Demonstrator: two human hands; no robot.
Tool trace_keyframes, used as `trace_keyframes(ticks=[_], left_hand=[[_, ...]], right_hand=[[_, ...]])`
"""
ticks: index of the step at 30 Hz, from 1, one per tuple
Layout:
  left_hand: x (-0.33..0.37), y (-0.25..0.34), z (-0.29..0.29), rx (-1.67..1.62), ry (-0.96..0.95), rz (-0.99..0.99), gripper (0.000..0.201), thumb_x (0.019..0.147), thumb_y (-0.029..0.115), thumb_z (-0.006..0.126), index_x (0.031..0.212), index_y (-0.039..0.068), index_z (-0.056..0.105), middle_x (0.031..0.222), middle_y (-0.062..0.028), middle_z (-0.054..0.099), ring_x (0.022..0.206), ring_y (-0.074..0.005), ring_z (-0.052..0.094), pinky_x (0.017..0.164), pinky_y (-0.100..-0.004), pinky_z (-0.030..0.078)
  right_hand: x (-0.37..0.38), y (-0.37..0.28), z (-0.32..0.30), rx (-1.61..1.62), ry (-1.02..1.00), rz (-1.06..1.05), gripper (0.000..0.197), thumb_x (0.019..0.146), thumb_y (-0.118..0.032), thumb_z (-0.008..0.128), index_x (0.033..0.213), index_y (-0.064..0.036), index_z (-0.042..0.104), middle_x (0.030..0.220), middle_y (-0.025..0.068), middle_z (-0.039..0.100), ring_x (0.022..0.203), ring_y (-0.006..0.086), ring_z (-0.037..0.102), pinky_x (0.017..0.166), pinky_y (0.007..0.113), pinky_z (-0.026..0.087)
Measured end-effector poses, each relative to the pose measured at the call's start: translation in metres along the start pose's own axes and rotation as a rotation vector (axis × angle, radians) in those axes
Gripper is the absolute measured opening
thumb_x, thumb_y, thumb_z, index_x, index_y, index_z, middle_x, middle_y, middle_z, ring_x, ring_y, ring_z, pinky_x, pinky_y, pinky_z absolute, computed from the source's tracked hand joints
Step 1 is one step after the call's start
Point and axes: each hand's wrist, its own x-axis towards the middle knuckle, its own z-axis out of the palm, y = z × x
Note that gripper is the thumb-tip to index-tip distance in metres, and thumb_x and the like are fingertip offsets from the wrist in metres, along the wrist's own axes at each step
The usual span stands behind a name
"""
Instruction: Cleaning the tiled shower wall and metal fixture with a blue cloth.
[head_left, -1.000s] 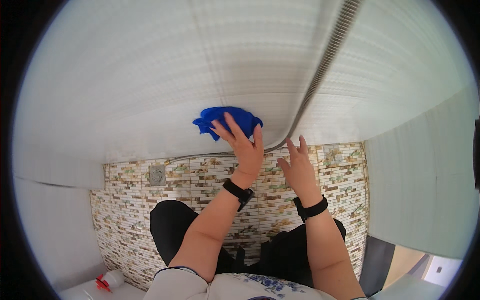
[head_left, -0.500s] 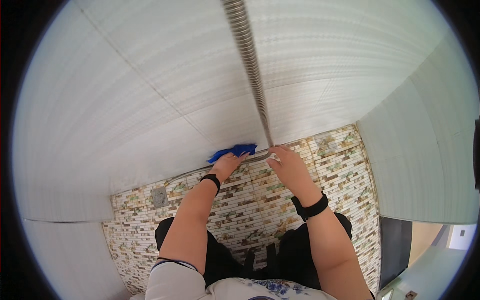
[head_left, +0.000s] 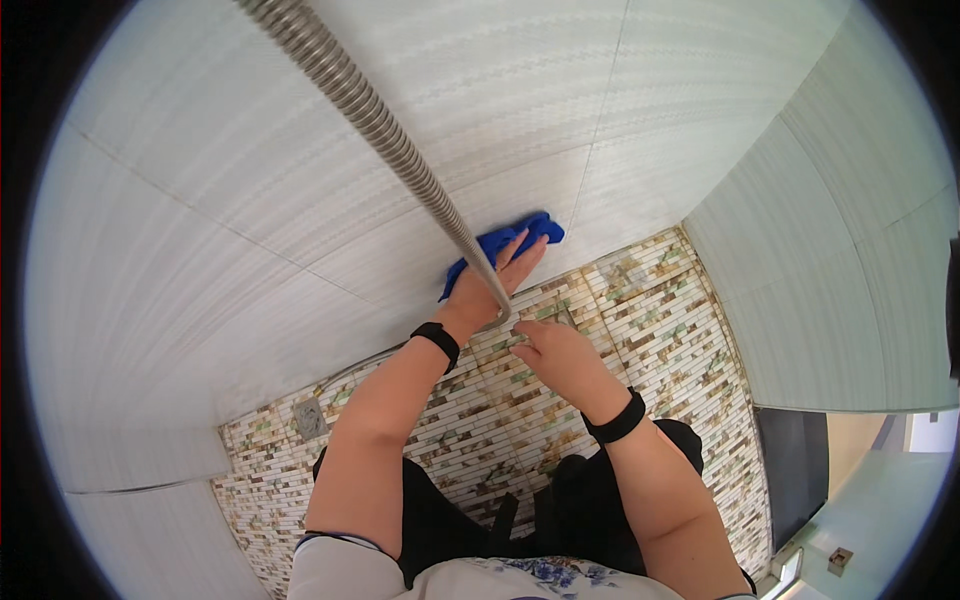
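Note:
A blue cloth (head_left: pixel 545 228) lies bunched against the pale tiled wall, just above the floor. My left hand (head_left: pixel 490 285) presses it to the wall with fingers stretched over it, reaching behind a ribbed metal hose (head_left: pixel 385 140). The hose slants down from the upper left, crosses in front of that hand and bends near the floor at my left wrist. Close to the bend, on its right, hovers my right hand (head_left: pixel 563 362), thumb and fingers parted. Nothing shows between them, and a small gap separates the fingertips from the hose.
Mosaic tiles cover the floor (head_left: pixel 660 340), where a square drain (head_left: pixel 310 419) sits near the wall at left. A side wall (head_left: pixel 810 260) rises at right, with a dark panel (head_left: pixel 792 470) below it. My knees, in black trousers, are bent underneath.
My left hand has slid the cloth right and up the wall, passing behind the hose. The hose's upper part now leans left in view. My right hand has come away from its lower end.

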Motion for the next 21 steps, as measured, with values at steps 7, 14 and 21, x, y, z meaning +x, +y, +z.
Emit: trace_keyframes(ticks=[7,14,21], left_hand=[[-0.145,0.025,0.121,-0.312,-0.230,0.230,0.065,0.090,0.009,0.046,0.147,0.014,0.014,0.151,-0.0071,0.020,0.092,-0.0217,0.057,0.081,-0.0346,0.045],[-0.058,0.018,0.044,-0.204,-0.464,0.118,0.068,0.088,0.013,0.048,0.147,0.014,0.015,0.153,-0.0009,0.011,0.133,-0.0172,0.033,0.089,-0.0257,0.043],[0.043,0.023,0.014,-0.251,0.062,-0.029,0.069,0.076,0.002,0.052,0.141,0.011,0.032,0.146,-0.0026,0.032,0.120,-0.0151,0.047,0.068,-0.0235,0.046]], right_hand=[[0.002,-0.022,0.000,0.050,-0.084,0.002,0.033,0.087,-0.023,0.056,0.112,-0.0017,0.058,0.104,0.0174,0.062,0.095,0.0341,0.059,0.079,0.041,0.047],[-0.004,0.004,-0.003,0.027,-0.085,-0.003,0.033,0.087,-0.023,0.056,0.112,-0.0018,0.057,0.102,0.0164,0.062,0.094,0.0344,0.058,0.079,0.041,0.048],[-0.006,0.005,-0.012,-0.005,-0.078,-0.019,0.030,0.086,-0.022,0.057,0.107,-0.0002,0.057,0.092,0.0177,0.062,0.085,0.0353,0.059,0.072,0.043,0.049]])
